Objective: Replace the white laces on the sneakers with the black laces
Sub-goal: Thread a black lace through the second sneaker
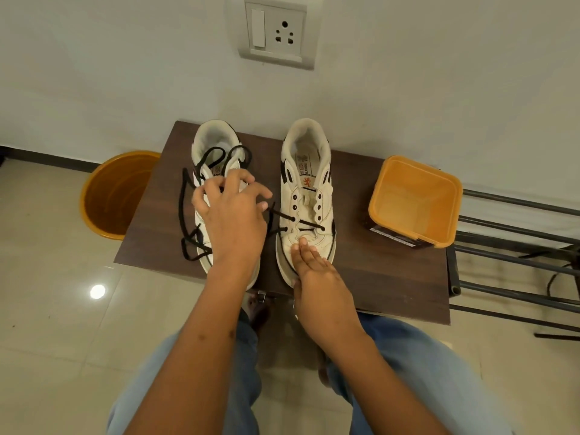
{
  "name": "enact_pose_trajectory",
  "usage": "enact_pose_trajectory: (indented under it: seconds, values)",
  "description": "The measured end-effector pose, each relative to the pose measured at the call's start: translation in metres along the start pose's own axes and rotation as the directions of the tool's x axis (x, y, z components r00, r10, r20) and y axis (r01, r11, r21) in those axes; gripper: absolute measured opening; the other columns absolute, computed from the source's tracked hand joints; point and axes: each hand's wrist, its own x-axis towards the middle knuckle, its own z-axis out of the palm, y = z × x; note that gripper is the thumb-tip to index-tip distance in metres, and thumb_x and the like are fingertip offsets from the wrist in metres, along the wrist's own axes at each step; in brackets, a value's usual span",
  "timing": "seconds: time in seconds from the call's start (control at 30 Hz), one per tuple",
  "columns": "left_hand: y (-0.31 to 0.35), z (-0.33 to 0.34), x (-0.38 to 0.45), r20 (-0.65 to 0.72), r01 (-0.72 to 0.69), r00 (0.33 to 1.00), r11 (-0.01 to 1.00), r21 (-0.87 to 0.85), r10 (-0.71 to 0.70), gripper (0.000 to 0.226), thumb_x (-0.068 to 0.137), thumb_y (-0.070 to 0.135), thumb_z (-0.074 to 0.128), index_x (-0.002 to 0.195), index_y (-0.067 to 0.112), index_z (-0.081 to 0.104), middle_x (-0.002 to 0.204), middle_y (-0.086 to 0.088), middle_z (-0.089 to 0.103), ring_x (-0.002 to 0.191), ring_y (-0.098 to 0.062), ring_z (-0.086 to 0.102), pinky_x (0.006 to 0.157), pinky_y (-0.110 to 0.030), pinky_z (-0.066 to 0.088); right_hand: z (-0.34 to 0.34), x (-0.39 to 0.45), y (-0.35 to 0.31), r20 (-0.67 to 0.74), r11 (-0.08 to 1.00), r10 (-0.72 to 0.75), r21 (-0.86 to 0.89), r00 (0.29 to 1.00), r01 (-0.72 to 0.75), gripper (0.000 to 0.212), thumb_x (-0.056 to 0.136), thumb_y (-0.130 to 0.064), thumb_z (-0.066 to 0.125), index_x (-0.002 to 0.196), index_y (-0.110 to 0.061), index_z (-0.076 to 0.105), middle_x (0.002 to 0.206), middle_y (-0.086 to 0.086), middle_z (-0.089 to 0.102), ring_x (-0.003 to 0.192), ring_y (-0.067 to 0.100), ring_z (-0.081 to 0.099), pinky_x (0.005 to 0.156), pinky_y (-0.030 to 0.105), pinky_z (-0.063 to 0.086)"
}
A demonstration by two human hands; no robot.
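Two white sneakers stand on a small dark wooden table [376, 271], toes toward me. The left sneaker [216, 142] carries a loose black lace [183, 215] that loops over its side and tongue. My left hand [232, 211] lies over the middle of this shoe with fingers spread. The right sneaker [309, 189] has a black lace [306, 224] threaded through only its lowest eyelets, the ends trailing left. My right hand [317, 277] rests on its toe with straight fingers. No white laces are in view.
An orange square container [417, 171] stands on the table's right side. An orange bucket [103, 196] sits on the tiled floor to the left. A dark metal rack [518, 246] stands at the right. A wall socket [276, 31] is above.
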Motion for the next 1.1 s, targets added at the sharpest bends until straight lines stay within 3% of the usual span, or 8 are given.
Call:
enact_pose_trajectory:
  seconds: [0.27, 0.4, 0.6, 0.67, 0.8, 0.93, 1.03, 1.1]
  values:
    - [0.0, -0.005, -0.047, 0.377, -0.022, 0.926, 0.994, 0.112, -0.022, 0.031, 0.097, 0.045, 0.049, 0.111, 0.027, 0.07, 0.124, 0.006, 0.05, 0.119, -0.025, 0.035, 0.102, -0.04, 0.024, -0.005, -0.007, 0.003, -0.064, 0.985, -0.018, 0.172, 0.998, 0.029, 0.056, 0.099, -0.009, 0.044, 0.152, -0.016, 0.029, 0.161, -0.001, 0.019, 0.147, 0.012, 0.018, 0.115, 0.017, 0.011]
    - [0.002, -0.006, -0.058, 0.359, 0.054, 0.933, 0.976, -0.209, 0.025, 0.03, 0.097, 0.048, 0.05, 0.092, 0.031, 0.075, 0.115, 0.016, 0.048, 0.11, -0.015, 0.03, 0.097, -0.033, 0.021, -0.01, -0.014, -0.001, -0.217, 0.869, 0.123, 0.494, 0.968, 0.001, 0.037, 0.099, -0.014, 0.052, 0.135, -0.018, 0.055, 0.139, -0.003, 0.055, 0.126, 0.009, 0.05, 0.097, 0.006, 0.032]
    - [0.006, -0.015, -0.077, 0.337, 0.133, 0.938, 0.817, -0.561, 0.078, 0.017, 0.093, 0.042, 0.061, 0.094, 0.034, 0.076, 0.117, 0.018, 0.051, 0.114, -0.015, 0.035, 0.09, -0.003, 0.027, -0.028, -0.021, -0.013, 0.156, 0.172, 0.042, 0.972, 0.987, -0.161, 0.033, 0.099, -0.011, 0.051, 0.131, -0.012, 0.055, 0.113, 0.004, 0.07, 0.111, 0.015, 0.064, 0.099, 0.026, 0.048]
    - [0.003, -0.021, -0.071, 0.356, 0.251, 0.935, 0.684, -0.685, 0.013, 0.013, 0.093, 0.036, 0.063, 0.085, 0.038, 0.074, 0.115, 0.013, 0.055, 0.114, -0.012, 0.047, 0.098, -0.013, 0.034, -0.034, -0.026, -0.009, 0.217, 0.069, 0.003, 0.974, 0.976, -0.216, 0.03, 0.099, -0.011, 0.051, 0.128, -0.007, 0.056, 0.09, 0.006, 0.071, 0.098, 0.02, 0.067, 0.099, 0.031, 0.047]
    - [0.001, -0.033, -0.06, 0.351, 0.389, 0.921, 0.481, -0.786, -0.171, 0.026, 0.095, 0.018, 0.061, 0.078, 0.032, 0.073, 0.104, 0.006, 0.066, 0.102, -0.009, 0.059, 0.086, -0.019, 0.041, -0.058, -0.038, 0.008, 0.187, 0.46, 0.066, 0.866, 0.98, -0.197, 0.023, 0.101, -0.021, 0.049, 0.103, -0.011, 0.069, 0.069, -0.006, 0.063, 0.081, 0.012, 0.064, 0.087, 0.022, 0.047]
    - [-0.01, -0.023, -0.063, 0.263, 0.495, 0.868, 0.687, -0.532, -0.422, 0.014, 0.097, 0.027, 0.058, 0.099, 0.022, 0.071, 0.111, -0.001, 0.068, 0.089, -0.012, 0.058, 0.074, -0.025, 0.039, -0.09, -0.042, 0.03, -0.09, 0.803, 0.219, 0.583, 0.972, -0.126, 0.021, 0.101, -0.026, 0.049, 0.086, -0.024, 0.064, 0.078, 0.004, 0.067, 0.067, -0.004, 0.057, 0.07, 0.016, 0.041]
    - [-0.006, -0.016, -0.066, 0.132, 0.234, 0.972, 0.835, -0.498, -0.193, 0.03, 0.095, 0.032, 0.06, 0.123, 0.021, 0.061, 0.115, 0.007, 0.061, 0.107, -0.014, 0.053, 0.09, -0.029, 0.039, -0.107, -0.04, 0.033, -0.219, 0.884, 0.161, 0.465, 0.963, -0.042, 0.02, 0.1, -0.026, 0.049, 0.088, -0.018, 0.063, 0.076, 0.008, 0.062, 0.06, 0.001, 0.049, 0.057, 0.014, 0.036]
    - [0.009, -0.015, -0.066, 0.203, 0.049, 0.974, 0.79, -0.612, 0.097, 0.034, 0.097, 0.04, 0.056, 0.127, 0.026, 0.061, 0.121, 0.013, 0.062, 0.114, -0.007, 0.051, 0.098, -0.027, 0.039, -0.107, -0.034, 0.026, -0.197, 0.895, 0.074, 0.445, 0.978, 0.022, 0.019, 0.1, -0.025, 0.05, 0.088, -0.017, 0.063, 0.073, 0.003, 0.059, 0.061, 0.001, 0.049, 0.058, 0.014, 0.036]
